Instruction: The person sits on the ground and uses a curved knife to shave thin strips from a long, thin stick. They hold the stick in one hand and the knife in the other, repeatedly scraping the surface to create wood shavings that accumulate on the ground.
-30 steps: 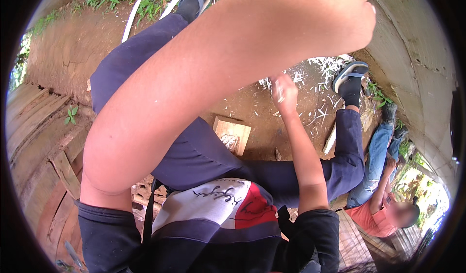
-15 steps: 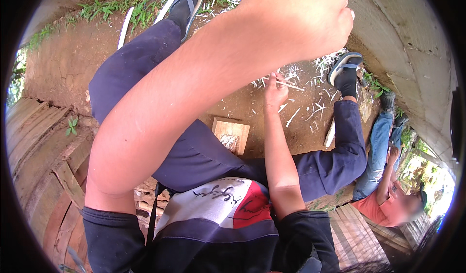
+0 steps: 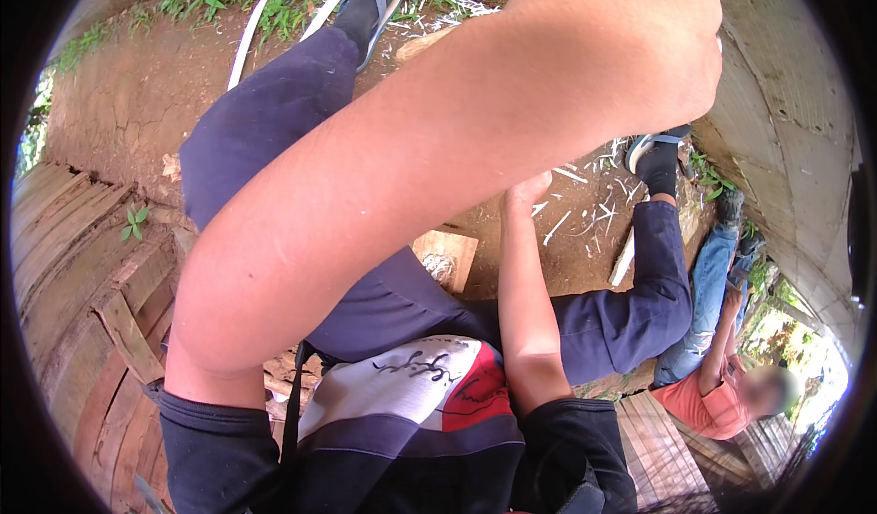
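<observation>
Raised left hand [image 3: 639,48] fills the view above bare earth; right hand [image 3: 528,188] reaches low between the knees.

The left hand's fingers curl into a loose fist near the top edge, around something grey that only just peeks out above the knuckles and cannot be made out. The right hand's fingers are turned away, so whether they are spread or closed cannot be told; the hand hangs over the dirt ground [image 3: 137,112], just beside scattered pale wood shavings [image 3: 585,212]. A small wooden block [image 3: 448,258] lies on the ground between the dark-trousered legs. Sandalled feet rest at top and right. Weathered planks [image 3: 82,276] run along the left. A second person in an orange shirt [image 3: 713,404] sits at lower right.
</observation>
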Tool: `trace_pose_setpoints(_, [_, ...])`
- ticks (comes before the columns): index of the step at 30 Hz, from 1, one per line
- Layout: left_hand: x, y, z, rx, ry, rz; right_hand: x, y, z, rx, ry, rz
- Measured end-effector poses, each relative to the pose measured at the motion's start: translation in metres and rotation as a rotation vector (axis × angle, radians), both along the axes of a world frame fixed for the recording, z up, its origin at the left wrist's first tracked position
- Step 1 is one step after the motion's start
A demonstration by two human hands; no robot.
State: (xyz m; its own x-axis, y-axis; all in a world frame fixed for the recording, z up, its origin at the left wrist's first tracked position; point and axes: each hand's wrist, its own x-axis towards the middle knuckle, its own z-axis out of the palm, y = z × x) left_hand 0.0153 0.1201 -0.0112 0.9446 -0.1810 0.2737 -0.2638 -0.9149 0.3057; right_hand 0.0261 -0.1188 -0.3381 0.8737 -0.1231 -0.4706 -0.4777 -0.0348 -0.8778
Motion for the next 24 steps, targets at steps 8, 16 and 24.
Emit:
trace_pose_setpoints(8, [-0.010, -0.013, 0.019, 0.120, 0.154, 0.134, -0.016, 0.011, -0.001, 0.067, -0.006, -0.035])
trace_pose_setpoints(16, [-0.013, 0.005, 0.029, 0.193, 0.201, -0.041, -0.006, 0.002, -0.015, -0.060, -0.216, 0.027])
trace_pose_setpoints(24, [-0.005, -0.005, 0.014, 0.202, 0.182, 0.016, -0.016, 0.014, -0.011, -0.078, 0.102, 0.008])
